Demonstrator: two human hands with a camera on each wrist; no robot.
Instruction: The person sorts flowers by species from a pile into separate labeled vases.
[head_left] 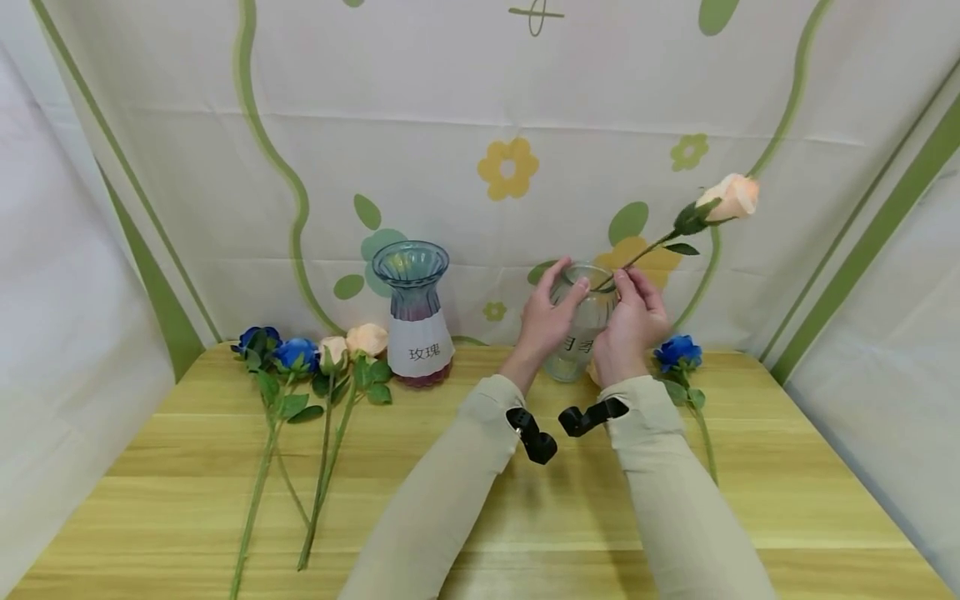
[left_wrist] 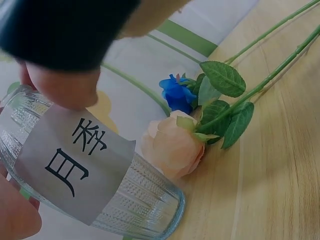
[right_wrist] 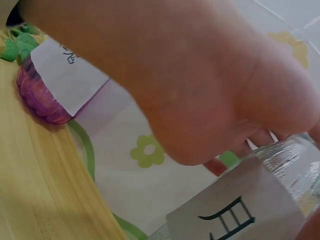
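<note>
My left hand (head_left: pixel 546 318) holds a clear ribbed glass vase (head_left: pixel 567 368) near its rim, fingers behind and thumb at the front. A white paper label (left_wrist: pixel 75 162) with black characters is on the vase. My right hand (head_left: pixel 632 323), at the other side of the rim, pinches the stem of a pale peach rose (head_left: pixel 731 198). The rose leans up to the right, and its lower stem enters the vase mouth. The vase stands upright on the wooden table. In the left wrist view, another peach rose (left_wrist: pixel 172 145) and a blue rose (left_wrist: pixel 177 95) lie beside it.
A blue-to-purple fluted vase (head_left: pixel 414 346) with a white label stands left of the hands. Two blue roses (head_left: pixel 298 356) and two peach roses (head_left: pixel 367 340) lie further left on the table (head_left: pixel 187 467). A printed cloth (head_left: pixel 420 150) hangs behind.
</note>
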